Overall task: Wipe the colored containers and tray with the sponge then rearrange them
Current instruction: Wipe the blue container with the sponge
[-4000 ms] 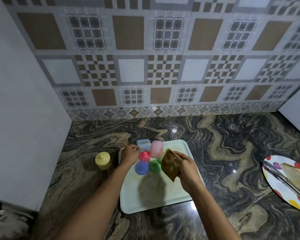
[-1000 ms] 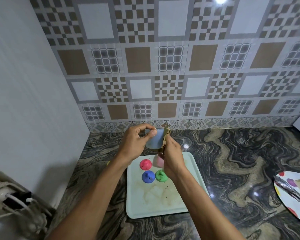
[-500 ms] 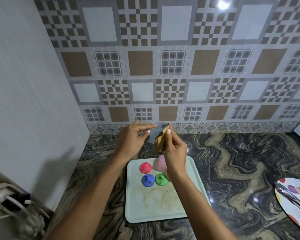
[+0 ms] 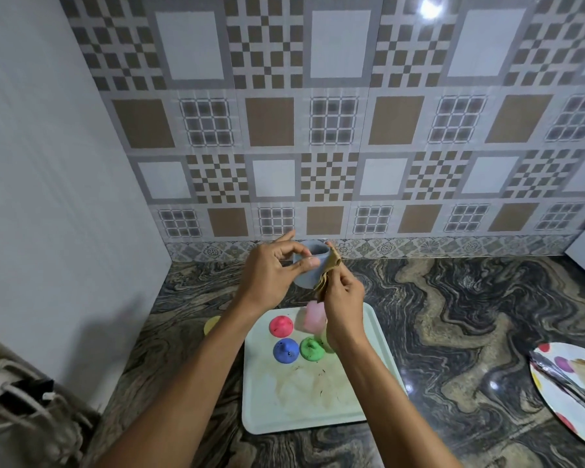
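Note:
My left hand (image 4: 271, 268) holds a small pale blue container (image 4: 309, 265) up in the air above the counter, its open mouth facing me. My right hand (image 4: 343, 295) pinches a thin brown sponge (image 4: 328, 270) against the container's right side. Below them lies a pale green tray (image 4: 304, 393) with brown stains. On its far end stand a red container (image 4: 281, 325), a blue one (image 4: 286, 350), a green one (image 4: 310, 348) and a pink one (image 4: 314, 315), the pink partly hidden by my right wrist.
A yellow container (image 4: 211, 325) sits on the marble counter left of the tray, mostly behind my left forearm. A polka-dot plate (image 4: 561, 410) with metal tongs (image 4: 568, 383) lies at the right edge. A white wall rises at left, a tiled backsplash behind.
My left hand lifted the pale blue container off the tray. Since half a second ago the container has turned its mouth toward me and the sponge sits on its right side.

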